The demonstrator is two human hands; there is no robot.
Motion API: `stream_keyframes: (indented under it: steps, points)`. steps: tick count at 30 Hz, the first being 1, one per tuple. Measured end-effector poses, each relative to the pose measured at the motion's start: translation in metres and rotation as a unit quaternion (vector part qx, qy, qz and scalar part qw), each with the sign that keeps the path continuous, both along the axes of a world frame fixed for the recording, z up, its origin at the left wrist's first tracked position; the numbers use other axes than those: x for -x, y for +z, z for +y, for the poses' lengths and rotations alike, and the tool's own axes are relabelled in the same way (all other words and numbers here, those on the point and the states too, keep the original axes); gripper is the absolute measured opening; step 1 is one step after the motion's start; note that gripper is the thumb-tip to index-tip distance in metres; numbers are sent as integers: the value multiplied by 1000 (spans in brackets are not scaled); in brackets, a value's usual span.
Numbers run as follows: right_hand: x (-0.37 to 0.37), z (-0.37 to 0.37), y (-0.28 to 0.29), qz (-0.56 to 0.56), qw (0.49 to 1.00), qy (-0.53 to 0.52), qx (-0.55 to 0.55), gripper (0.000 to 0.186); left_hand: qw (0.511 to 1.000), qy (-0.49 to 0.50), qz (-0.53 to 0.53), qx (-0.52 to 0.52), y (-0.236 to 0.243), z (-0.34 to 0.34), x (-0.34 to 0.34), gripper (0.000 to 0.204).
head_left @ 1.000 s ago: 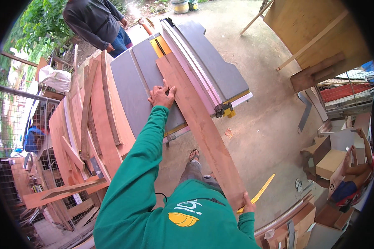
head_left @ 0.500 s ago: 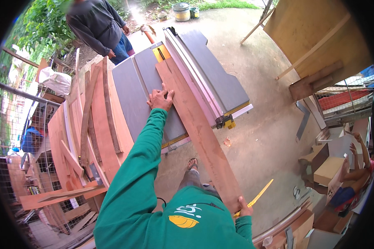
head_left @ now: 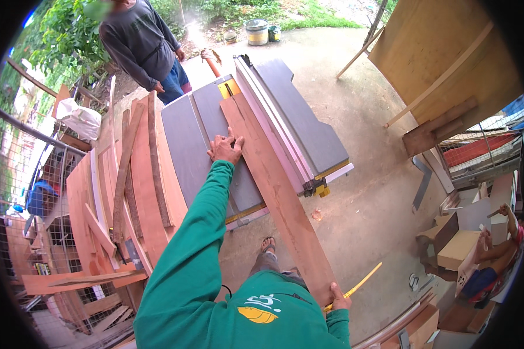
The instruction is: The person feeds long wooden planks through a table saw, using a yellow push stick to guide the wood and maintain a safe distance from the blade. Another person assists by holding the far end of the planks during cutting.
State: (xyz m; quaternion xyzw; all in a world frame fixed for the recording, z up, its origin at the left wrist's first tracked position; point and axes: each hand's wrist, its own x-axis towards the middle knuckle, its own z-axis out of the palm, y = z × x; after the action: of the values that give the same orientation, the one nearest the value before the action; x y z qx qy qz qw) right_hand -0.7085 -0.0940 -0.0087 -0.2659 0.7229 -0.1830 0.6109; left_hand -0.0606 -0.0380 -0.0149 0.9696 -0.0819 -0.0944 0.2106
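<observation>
My left hand (head_left: 226,149), fingers bent but apart, rests along the left edge of a long reddish board (head_left: 273,203) lying on the grey table saw (head_left: 190,145). At the board's near end, my right hand (head_left: 337,294) grips it, together with a thin yellow stick (head_left: 363,277) that angles off to the right. The board's far end partly covers the saw's yellow insert (head_left: 228,85). Beside its right edge runs a metal fence (head_left: 273,128).
A person (head_left: 142,49) stands beyond the saw's far left. Loose planks and sheets (head_left: 84,209) lie at left. A leaning plywood panel (head_left: 434,55) is at right. At lower right another person (head_left: 495,262) is among cardboard-like boxes (head_left: 457,250). Buckets (head_left: 256,32) stand behind.
The board has slid slightly forward over the yellow insert, with both my hands on it. The view has tilted, so the surroundings appear lower in the picture.
</observation>
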Motion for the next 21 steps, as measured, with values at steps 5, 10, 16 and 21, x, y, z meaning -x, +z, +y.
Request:
stream_keyframes:
  steps: [5,10,16,21]
  points:
    - [-9,1,6,72,995,45,46,58,1000,-22,20,-6,-2,2,-4,72]
    - [-13,4,6,90,992,47,76,57,983,-148,18,-110,13,8,33,113]
    - [-11,5,0,83,993,43,78,58,966,-239,85,-49,16,47,128,134]
    - [-7,4,-9,75,993,46,78,59,970,-226,81,-18,12,44,129,129]
